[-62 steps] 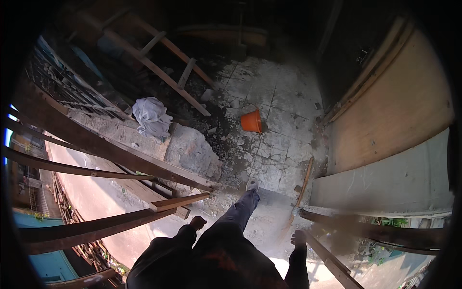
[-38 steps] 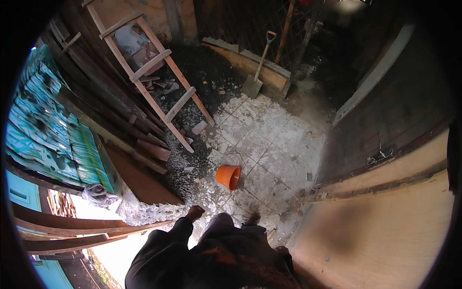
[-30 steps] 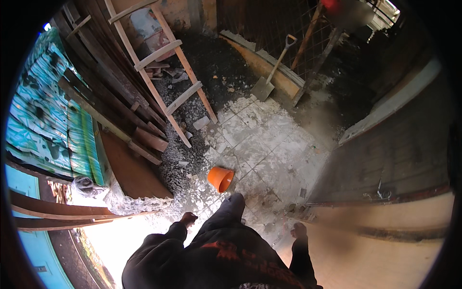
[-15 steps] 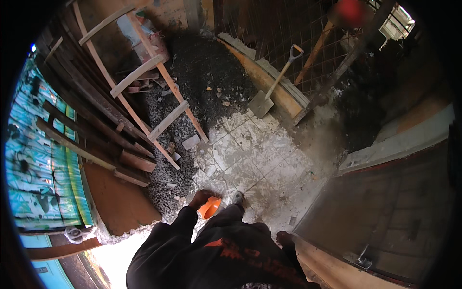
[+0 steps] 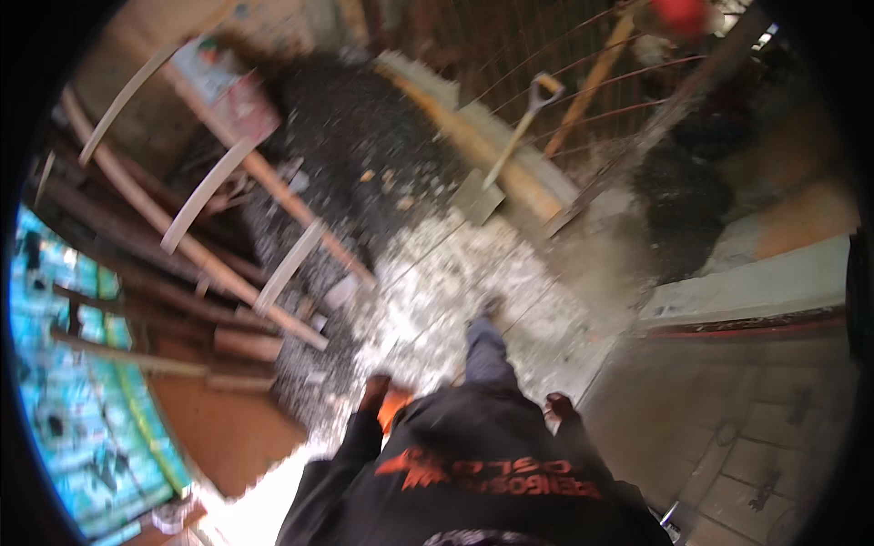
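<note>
Down below the head camera, a dusty floor [image 5: 542,314] of pale tiles spreads out, and a person in a black top [image 5: 492,455] with red marks on it has one foot [image 5: 492,305] out in front on the tiles. The left hand [image 5: 374,391] is right against an orange bucket [image 5: 392,411], near the bottom edge of the floor. Only a bit of the bucket shows, between the hand and the black top. It is too blurry there, so I cannot tell if the fingers are clamped on the bucket. The right hand [image 5: 559,407] is over on the other side of the body, near the floor's right edge. Its fingers look curled, but I cannot tell if they are apart or together.

At the far edge of the floor, a shovel [image 5: 479,197] has its blade down and its handle tilted over a low yellow wall [image 5: 533,191]. Left of it is a big dark pile [image 5: 337,136] of grit. A wooden ladder [image 5: 208,194] slants along the left side, its feet near the floor's left edge. Bright blue cloth [image 5: 77,328] hangs at the far left, beside a brown board [image 5: 218,414].
</note>
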A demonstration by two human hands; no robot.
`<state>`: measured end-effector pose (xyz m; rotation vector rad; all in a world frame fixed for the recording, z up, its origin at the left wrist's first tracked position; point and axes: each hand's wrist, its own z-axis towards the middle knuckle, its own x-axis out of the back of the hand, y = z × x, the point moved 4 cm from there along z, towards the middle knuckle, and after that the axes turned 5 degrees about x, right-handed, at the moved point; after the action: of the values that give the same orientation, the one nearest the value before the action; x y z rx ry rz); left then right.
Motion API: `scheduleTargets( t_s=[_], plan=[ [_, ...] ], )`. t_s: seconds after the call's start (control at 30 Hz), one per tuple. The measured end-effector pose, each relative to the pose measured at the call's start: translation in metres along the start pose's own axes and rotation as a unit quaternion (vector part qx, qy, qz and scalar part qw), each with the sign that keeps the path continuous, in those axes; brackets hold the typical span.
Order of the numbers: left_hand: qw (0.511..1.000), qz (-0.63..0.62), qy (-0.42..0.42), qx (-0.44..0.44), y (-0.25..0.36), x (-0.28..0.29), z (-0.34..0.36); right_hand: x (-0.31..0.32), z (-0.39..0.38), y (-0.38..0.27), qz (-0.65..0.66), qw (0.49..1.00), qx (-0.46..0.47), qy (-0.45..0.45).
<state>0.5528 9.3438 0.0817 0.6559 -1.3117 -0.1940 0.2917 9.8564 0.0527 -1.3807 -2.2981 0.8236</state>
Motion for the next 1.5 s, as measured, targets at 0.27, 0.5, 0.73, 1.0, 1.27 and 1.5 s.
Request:
scheduleTargets(
  t_s=[0.27, 0.5, 0.73, 1.0, 1.27, 1.5],
  plan=[
    [0.771, -0.456, -0.085, 0.436, -0.007, -0.047, 0.002, -0.011, 0.175, -0.133, -0.651, 0.726, 0.194, -0.105],
    [0.986, -0.023, -0.116, 0.120, 0.017, -0.075, 0.163, -0.035, 0.347, -0.415, -0.622, 0.698, 0.354, -0.027],
    [0.793, -0.330, 0.022, 0.512, 0.018, -0.003, 0.285, -0.137, 0.366, -0.598, -0.265, 0.889, 0.372, -0.046],
    [0.694, -0.386, -0.006, 0.608, 0.021, -0.010, 0.335, -0.099, 0.373, -0.771, -0.423, 0.757, 0.466, 0.173],
    [0.678, -0.417, -0.016, 0.605, -0.025, -0.010, 0.389, -0.107, 0.400, -0.878, -0.667, 0.543, 0.369, 0.352],
    [0.776, -0.329, -0.023, 0.538, -0.077, 0.030, 0.470, -0.080, 0.453, -0.890, -0.747, 0.431, 0.239, 0.446]
  ],
)
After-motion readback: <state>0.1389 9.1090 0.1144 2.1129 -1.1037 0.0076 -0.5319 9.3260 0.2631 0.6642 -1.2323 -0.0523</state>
